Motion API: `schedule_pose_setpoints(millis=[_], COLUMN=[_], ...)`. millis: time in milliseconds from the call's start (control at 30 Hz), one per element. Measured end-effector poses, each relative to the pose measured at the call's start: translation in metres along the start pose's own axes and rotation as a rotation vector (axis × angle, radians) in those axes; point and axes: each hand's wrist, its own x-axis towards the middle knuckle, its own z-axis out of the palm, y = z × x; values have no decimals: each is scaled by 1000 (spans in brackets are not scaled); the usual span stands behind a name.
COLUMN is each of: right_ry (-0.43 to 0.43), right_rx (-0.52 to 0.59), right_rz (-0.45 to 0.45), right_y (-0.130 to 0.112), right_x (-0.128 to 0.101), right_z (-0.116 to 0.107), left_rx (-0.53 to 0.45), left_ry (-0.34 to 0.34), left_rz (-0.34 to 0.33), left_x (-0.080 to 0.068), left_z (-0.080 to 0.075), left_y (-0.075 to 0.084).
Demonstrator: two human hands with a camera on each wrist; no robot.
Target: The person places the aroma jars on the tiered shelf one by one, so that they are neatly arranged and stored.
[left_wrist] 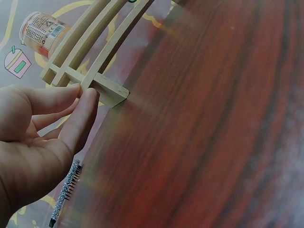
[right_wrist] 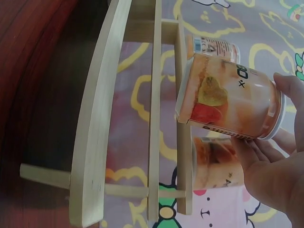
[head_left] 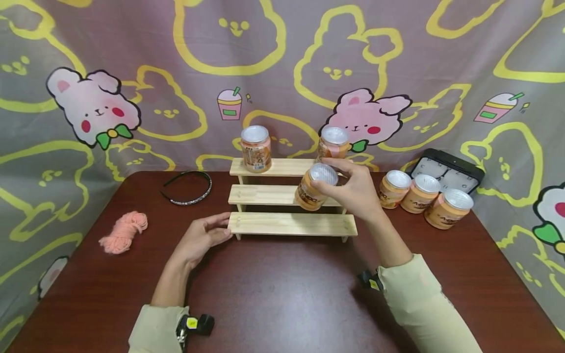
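Observation:
My right hand (head_left: 353,189) grips an orange-labelled can (head_left: 314,189) near its silver lid. It is tilted and held in front of the rack's middle step; in the right wrist view the can (right_wrist: 228,97) shows fruit pictures on its label. The three-step wooden rack (head_left: 291,224) stands on the table. With thumb and fingers my left hand (head_left: 200,239) pinches the left end of its lowest step, as the left wrist view of the hand (left_wrist: 52,118) also shows. Two similar cans stand on the top step, a left can (head_left: 256,149) and a right can (head_left: 332,143), partly hidden by my right hand.
Right of the rack stand three more cans (head_left: 419,193), before a black-framed clock (head_left: 448,171). A glittery headband (head_left: 192,200) and a bundle of pink yarn (head_left: 124,233) lie on the table (head_left: 282,294) at left. A patterned curtain (head_left: 154,44) hangs behind.

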Motion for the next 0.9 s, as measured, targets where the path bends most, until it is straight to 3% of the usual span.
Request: schedule_pose_setpoints(millis=[167, 467, 900], right_ry=[-7, -29, -22], right_rx=[-24, 49, 72], right_rz=[-10, -12, -36], right_y=[-3, -9, -11], right_x=[4, 11, 14], right_z=[8, 23, 38], left_rx=[-3, -21, -19], left_ry=[0, -5, -5], left_rz=[4, 0, -6], left_x=[0, 1, 0], left_z=[0, -1, 0], left_y=[0, 0, 0])
